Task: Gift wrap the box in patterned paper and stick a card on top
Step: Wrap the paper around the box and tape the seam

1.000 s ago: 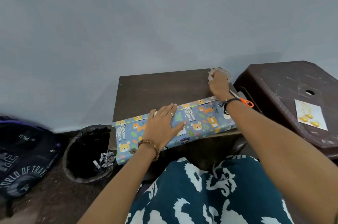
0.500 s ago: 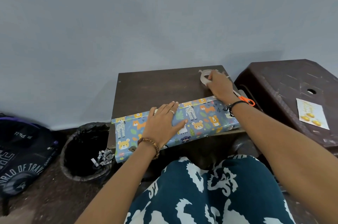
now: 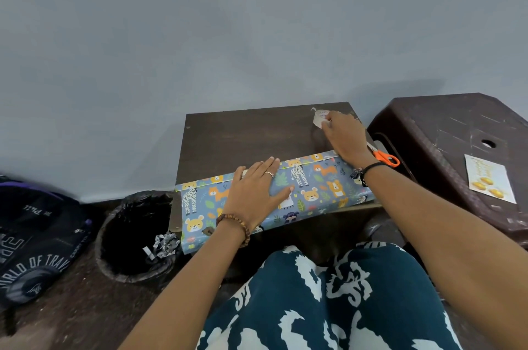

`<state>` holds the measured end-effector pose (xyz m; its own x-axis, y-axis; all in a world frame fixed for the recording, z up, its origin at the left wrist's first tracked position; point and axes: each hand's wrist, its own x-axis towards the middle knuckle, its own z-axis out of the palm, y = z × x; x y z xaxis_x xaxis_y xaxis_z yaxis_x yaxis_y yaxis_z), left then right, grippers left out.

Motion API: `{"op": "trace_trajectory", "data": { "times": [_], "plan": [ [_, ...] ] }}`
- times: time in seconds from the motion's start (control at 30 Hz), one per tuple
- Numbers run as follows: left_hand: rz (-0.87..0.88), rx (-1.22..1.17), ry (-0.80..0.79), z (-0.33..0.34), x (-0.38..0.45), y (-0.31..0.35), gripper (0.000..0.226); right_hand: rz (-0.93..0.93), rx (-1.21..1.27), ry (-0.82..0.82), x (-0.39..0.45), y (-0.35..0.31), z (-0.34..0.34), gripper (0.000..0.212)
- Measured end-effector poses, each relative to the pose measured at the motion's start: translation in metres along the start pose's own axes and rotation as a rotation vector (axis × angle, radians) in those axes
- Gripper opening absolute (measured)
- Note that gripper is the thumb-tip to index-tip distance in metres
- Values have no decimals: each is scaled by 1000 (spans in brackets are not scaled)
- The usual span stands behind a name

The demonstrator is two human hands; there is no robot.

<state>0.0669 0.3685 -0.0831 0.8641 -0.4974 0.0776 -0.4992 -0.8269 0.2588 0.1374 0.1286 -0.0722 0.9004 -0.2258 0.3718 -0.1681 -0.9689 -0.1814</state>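
Wrapped box (image 3: 314, 189) lying along near edge of small table (image 3: 243, 135), long axis left-right. We are pressing left hand (image 3: 254, 192) flat on it; right hand (image 3: 340, 135), just beyond box's right end, gripping tape roll (image 3: 320, 118). Tape must come back toward seam.

We see two bare forearms, no sleeves in view. The left hand (image 3: 255, 189) wears a thin ring (image 3: 269, 174) on one finger and a bracelet of brown wooden beads (image 3: 236, 226) at the wrist. The right hand (image 3: 343, 136) wears a black cord band (image 3: 368, 172) with a small dark charm. Over the lap we note teal cloth (image 3: 328, 301) with a bold white pattern.
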Motion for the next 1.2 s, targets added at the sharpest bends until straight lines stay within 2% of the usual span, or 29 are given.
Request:
{"op": "trace_trajectory", "data": {
  "times": [0.3,0.63,1.07,1.13,1.2],
  "plan": [
    [-4,-3,-13,-2,-1,2,66,-29,-58,-11,-2,1,0,24],
    [0,2,-10,-2,-1,2,66,76,66,-95,2,6,11,23],
    [-3,-4,-18,-2,0,2,66,-2,34,-121,-1,7,7,22],
    [-3,-3,-22,-2,0,2,66,57,113,-133,0,5,5,32],
    [-5,-8,-27,-2,0,2,66,100,173,-132,1,5,7,28]
  ]
}}
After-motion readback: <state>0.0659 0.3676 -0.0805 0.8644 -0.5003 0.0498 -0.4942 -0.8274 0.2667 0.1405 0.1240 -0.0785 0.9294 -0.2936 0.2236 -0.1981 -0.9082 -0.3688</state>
